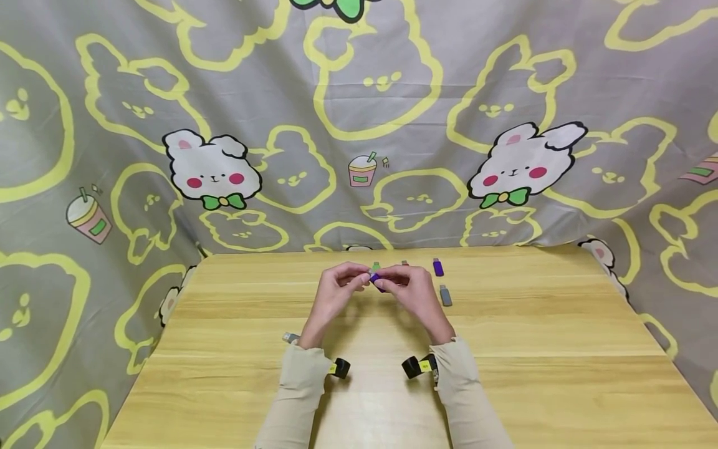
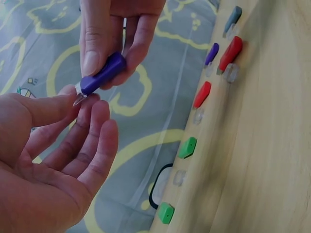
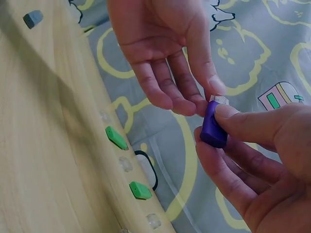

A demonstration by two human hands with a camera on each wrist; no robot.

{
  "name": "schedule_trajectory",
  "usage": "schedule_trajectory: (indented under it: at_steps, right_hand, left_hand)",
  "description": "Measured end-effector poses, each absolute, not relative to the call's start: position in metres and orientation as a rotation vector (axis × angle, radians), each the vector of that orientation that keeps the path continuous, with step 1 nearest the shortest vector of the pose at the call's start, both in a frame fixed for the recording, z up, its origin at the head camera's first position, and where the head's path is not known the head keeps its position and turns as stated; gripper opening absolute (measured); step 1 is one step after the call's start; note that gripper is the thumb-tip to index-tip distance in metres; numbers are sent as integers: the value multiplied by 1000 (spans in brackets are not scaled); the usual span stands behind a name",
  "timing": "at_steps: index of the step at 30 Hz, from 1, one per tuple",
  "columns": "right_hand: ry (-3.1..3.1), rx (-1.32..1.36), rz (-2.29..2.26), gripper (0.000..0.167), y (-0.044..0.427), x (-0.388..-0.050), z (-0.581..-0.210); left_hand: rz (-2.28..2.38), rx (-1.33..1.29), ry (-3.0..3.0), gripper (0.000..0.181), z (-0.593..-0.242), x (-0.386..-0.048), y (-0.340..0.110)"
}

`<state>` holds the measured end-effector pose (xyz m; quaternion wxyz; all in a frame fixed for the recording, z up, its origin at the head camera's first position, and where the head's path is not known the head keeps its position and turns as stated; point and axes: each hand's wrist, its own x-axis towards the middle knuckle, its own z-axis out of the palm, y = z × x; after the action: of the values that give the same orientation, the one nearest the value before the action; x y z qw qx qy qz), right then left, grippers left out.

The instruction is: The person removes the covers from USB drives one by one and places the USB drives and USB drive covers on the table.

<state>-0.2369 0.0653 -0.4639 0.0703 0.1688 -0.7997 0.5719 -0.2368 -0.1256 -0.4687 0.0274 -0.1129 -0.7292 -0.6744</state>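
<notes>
Above the far part of the table, my two hands meet at a purple USB flash drive (image 3: 214, 127). My right hand (image 1: 414, 292) pinches its purple body between thumb and fingers. At the drive's other end, my left hand (image 1: 335, 293) pinches the clear cap (image 2: 80, 96) with thumb and forefinger. The remaining left fingers are loosely bent, as the left wrist view shows. Whether the cap is fully seated on the plug is too small to tell.
Along the table's far edge lie green (image 2: 187, 147), red (image 2: 202, 94) and purple (image 1: 438, 268) flash drives with clear caps nearby. A grey drive (image 1: 445, 295) lies right of my hands, another grey one (image 1: 290, 337) by my left wrist. A patterned curtain (image 1: 392, 156) hangs behind the table.
</notes>
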Motion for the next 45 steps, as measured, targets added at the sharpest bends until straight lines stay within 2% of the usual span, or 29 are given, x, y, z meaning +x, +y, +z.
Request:
schedule_trajectory:
  at_steps: [45]
  right_hand:
    - [-2514,589,1542,11,68,-231,-451]
  left_hand:
    - [-2202,-132,-2118,12,-462,-231,-116]
